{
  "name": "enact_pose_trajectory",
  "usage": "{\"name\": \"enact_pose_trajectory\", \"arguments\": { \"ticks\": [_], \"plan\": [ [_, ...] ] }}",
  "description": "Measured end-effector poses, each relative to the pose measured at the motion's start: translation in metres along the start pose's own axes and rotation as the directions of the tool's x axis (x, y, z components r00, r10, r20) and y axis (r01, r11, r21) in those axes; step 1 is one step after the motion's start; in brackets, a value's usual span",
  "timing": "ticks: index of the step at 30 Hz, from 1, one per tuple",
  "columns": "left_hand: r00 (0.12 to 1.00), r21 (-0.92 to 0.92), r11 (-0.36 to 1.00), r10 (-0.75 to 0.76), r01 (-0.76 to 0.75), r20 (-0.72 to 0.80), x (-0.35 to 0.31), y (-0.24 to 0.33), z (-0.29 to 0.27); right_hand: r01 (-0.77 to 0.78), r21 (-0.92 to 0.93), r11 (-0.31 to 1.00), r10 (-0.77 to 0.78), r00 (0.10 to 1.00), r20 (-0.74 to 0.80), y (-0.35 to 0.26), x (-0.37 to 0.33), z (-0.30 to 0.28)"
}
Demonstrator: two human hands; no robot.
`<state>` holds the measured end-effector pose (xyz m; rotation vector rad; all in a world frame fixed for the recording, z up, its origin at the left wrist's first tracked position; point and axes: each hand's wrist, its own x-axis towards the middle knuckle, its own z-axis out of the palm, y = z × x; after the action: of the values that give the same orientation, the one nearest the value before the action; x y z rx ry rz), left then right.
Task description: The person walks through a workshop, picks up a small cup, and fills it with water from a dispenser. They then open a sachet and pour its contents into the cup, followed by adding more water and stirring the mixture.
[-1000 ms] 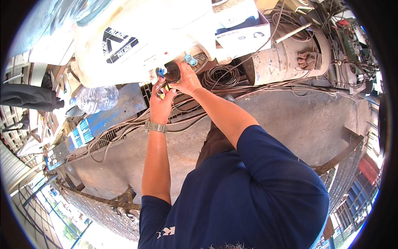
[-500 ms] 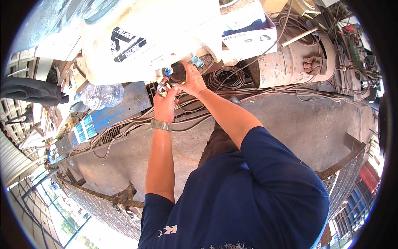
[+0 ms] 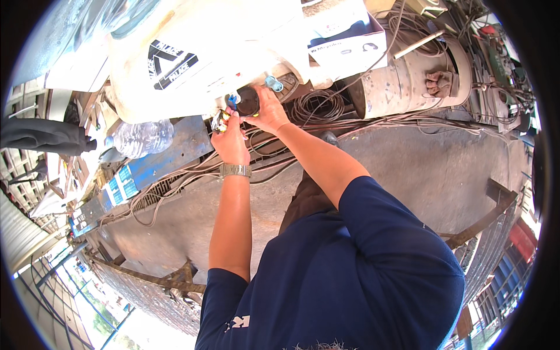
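Observation:
In front of a large white plastic tank [image 3: 198,99], both my hands meet low at its near side. My right hand [image 3: 270,114] is closed around the side of a dark round cup [image 3: 249,102], whose open top faces up. A small blue tap [image 3: 233,100] sticks out of the tank just left of the cup. My left hand [image 3: 232,143], with a metal-banded watch [image 3: 235,170] at its wrist, is closed on a small, shiny, multicoloured packet [image 3: 221,120], its thumb raised close to the tap. Whether that thumb touches the tap I cannot tell.
A large clear water bottle [image 3: 143,139] lies on a blue metal plate [image 3: 184,143] at left. A light-blue object [image 3: 273,83] sits right of the cup. Coiled cables [image 3: 318,108], a white box [image 3: 350,52] and a pale drum [image 3: 402,81] with a glove [image 3: 440,84] stand at right.
My left hand has shifted slightly right and its thumb has come up closer to the blue tap. My right hand still holds the cup in nearly the same place.

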<state>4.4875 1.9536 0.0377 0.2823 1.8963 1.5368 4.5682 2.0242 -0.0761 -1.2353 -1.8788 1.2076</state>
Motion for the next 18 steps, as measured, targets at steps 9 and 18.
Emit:
{"name": "enact_pose_trajectory", "arguments": {
  "ticks": [9, 18],
  "plan": [
    [0.995, -0.075, 0.997, -0.019, 0.012, -0.095, 0.007, -0.003, 0.011, 0.028, -0.015, 1.000, -0.028, 0.999, -0.039, 0.014, 0.000, 0.009],
    [0.996, -0.220, 0.973, -0.079, 0.067, -0.049, 0.015, -0.013, 0.008, 0.035, -0.018, 0.999, -0.036, 0.998, -0.054, 0.018, 0.001, 0.013]
  ]
}}
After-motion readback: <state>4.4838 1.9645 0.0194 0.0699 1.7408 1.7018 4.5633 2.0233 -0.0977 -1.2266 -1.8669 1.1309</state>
